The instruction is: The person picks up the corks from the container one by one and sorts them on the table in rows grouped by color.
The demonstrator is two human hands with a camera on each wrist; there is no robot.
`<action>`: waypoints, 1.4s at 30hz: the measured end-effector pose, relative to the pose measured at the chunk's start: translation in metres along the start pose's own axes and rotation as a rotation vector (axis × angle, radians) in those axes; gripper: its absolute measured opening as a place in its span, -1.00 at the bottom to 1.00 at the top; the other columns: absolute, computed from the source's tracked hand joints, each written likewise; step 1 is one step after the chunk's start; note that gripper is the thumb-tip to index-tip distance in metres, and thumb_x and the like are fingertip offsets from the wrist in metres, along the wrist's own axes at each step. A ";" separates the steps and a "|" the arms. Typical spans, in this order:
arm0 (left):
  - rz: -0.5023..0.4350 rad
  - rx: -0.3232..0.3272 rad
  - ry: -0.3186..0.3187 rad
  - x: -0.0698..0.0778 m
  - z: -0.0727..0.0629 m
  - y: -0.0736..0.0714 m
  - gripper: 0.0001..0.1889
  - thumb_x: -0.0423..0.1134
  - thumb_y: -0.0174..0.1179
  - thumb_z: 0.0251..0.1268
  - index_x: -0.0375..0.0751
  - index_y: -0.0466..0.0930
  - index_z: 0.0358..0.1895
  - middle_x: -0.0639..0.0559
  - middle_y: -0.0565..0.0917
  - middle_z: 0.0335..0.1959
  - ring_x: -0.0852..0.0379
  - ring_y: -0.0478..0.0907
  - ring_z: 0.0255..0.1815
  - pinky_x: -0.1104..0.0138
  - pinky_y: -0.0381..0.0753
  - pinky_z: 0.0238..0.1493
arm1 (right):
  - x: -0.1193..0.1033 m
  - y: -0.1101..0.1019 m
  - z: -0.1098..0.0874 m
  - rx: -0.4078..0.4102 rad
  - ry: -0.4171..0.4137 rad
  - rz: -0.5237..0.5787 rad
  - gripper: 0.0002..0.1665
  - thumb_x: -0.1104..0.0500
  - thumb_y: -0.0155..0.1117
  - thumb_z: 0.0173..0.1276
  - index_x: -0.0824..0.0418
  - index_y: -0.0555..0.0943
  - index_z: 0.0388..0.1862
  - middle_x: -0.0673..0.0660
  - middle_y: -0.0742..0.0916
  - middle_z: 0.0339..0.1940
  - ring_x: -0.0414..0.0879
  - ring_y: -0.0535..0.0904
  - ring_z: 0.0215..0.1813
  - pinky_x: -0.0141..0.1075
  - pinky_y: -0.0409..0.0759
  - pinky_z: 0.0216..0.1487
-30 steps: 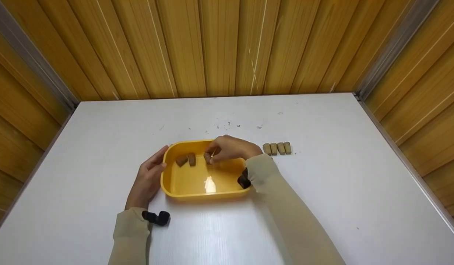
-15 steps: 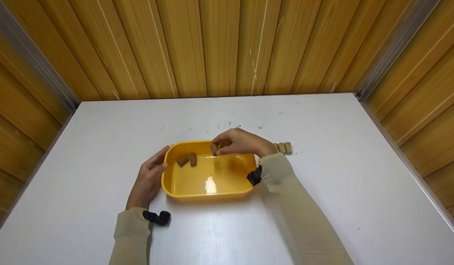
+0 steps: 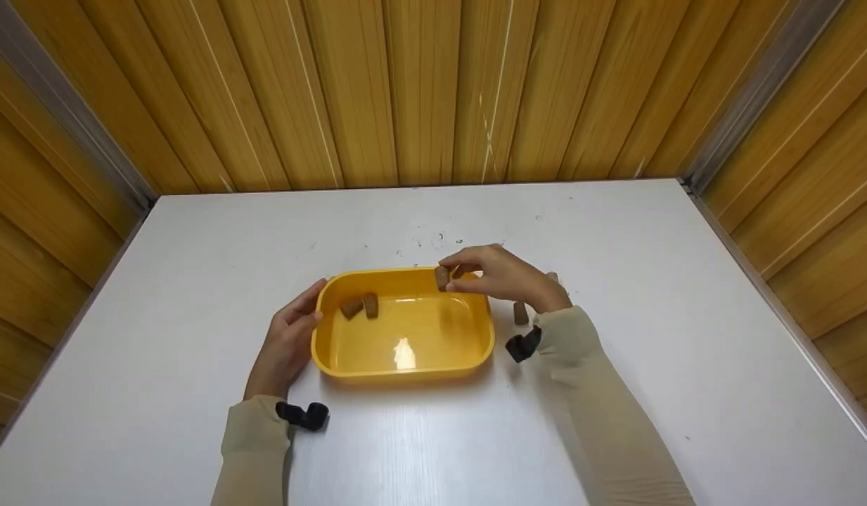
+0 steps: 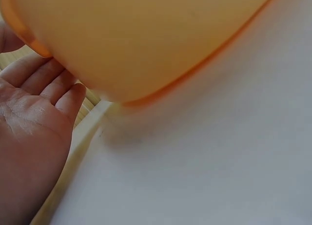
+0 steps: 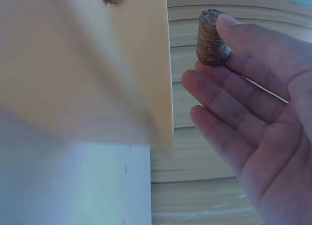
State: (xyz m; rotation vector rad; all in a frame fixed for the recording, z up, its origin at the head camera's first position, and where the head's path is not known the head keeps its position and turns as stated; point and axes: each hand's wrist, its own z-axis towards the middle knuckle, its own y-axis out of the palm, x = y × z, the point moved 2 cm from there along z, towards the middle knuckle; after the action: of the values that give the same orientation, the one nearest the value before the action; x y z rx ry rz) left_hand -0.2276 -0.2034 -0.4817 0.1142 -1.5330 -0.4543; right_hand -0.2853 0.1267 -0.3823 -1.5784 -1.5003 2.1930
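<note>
A tapered cork stopper [image 3: 442, 278] is pinched between the thumb and fingertips of my right hand [image 3: 500, 273], above the far right rim of a yellow plastic basin [image 3: 405, 376]. In the right wrist view the held cork [image 5: 212, 40] stands nearly upright, with the other fingers spread loosely below. My left hand [image 3: 289, 344] holds the basin's left side, its thumb at the rim and its fingers along the outer wall. Two more corks, one tilted [image 3: 351, 308] and one straighter [image 3: 371, 306], lie inside at the far left.
On the white table [image 3: 405, 450], a cork [image 3: 521, 313] lies right of the basin. Another cork [image 3: 553, 277] shows partly behind my right wrist; others there may be hidden. Wood-patterned walls [image 3: 419, 91] enclose the table at the back and sides.
My right hand has lifted the cork from inside the basin and carried it right, to above the far rim. My left hand stays on the basin's left side.
</note>
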 end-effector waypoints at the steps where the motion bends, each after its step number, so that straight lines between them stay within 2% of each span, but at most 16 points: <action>1: -0.005 -0.003 0.001 0.000 0.000 0.000 -0.39 -0.47 -0.06 0.40 -0.29 0.06 0.49 -0.06 0.14 0.53 0.26 0.24 0.45 0.40 0.29 0.40 | 0.003 0.000 -0.004 0.016 0.001 0.008 -0.50 0.09 0.29 0.32 0.22 0.56 0.21 0.14 0.68 0.14 0.02 0.61 0.12 -0.01 0.56 0.24; 6: -0.019 0.002 -0.003 -0.001 0.001 0.000 -0.40 -0.47 -0.05 0.40 -0.28 0.09 0.48 -0.06 0.16 0.52 0.29 0.28 0.43 0.40 0.29 0.41 | 0.020 0.000 -0.020 0.078 0.016 0.056 -0.51 0.10 0.30 0.31 0.23 0.56 0.20 0.15 0.69 0.09 0.02 0.62 0.08 0.01 0.55 0.24; 14: -0.015 0.007 -0.017 -0.002 0.002 0.001 -0.40 -0.45 -0.05 0.40 -0.26 0.09 0.49 -0.01 0.19 0.51 0.18 0.16 0.51 0.42 0.30 0.41 | 0.035 -0.006 -0.044 0.222 0.012 0.052 -0.48 0.04 0.32 0.29 0.15 0.58 0.21 0.09 0.67 0.15 0.05 0.57 0.19 0.03 0.53 0.26; 24: -0.007 0.006 -0.001 -0.002 0.000 0.001 -0.41 -0.47 -0.06 0.40 -0.27 0.10 0.48 -0.03 0.18 0.52 0.23 0.20 0.48 0.41 0.29 0.41 | 0.052 -0.009 -0.070 0.230 0.056 -0.004 -0.47 0.06 0.33 0.27 0.17 0.58 0.21 0.09 0.70 0.09 0.05 0.58 0.05 0.04 0.57 0.19; 32: -0.029 0.020 -0.003 -0.003 0.000 -0.001 -0.39 -0.48 -0.06 0.39 -0.31 0.05 0.49 -0.09 0.13 0.53 0.28 0.27 0.43 0.43 0.32 0.38 | 0.066 -0.007 -0.085 0.251 0.099 0.063 -0.45 0.09 0.35 0.25 0.21 0.55 0.22 0.13 0.68 0.13 0.03 0.62 0.09 -0.04 0.57 0.22; 39: -0.020 0.019 -0.013 -0.002 0.001 -0.002 -0.40 -0.47 -0.06 0.39 -0.26 0.09 0.49 -0.04 0.17 0.52 0.22 0.21 0.48 0.42 0.31 0.39 | 0.080 -0.006 -0.096 0.264 0.083 0.058 -0.45 0.18 0.34 0.26 0.19 0.54 0.25 0.11 0.65 0.19 0.03 0.60 0.15 -0.09 0.54 0.26; 42: -0.025 0.022 -0.017 -0.001 0.001 -0.002 -0.40 -0.47 -0.07 0.40 -0.26 0.08 0.49 -0.03 0.17 0.52 0.26 0.23 0.46 0.42 0.31 0.40 | 0.081 -0.007 -0.099 0.272 0.081 0.056 -0.46 0.22 0.34 0.25 0.20 0.54 0.24 0.14 0.64 0.19 0.06 0.60 0.16 -0.06 0.54 0.26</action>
State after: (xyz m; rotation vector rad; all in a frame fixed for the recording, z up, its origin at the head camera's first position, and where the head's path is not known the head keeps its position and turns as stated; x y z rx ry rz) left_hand -0.2289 -0.2045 -0.4837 0.1473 -1.5549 -0.4593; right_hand -0.2534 0.2390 -0.4342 -1.6131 -1.0946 2.2184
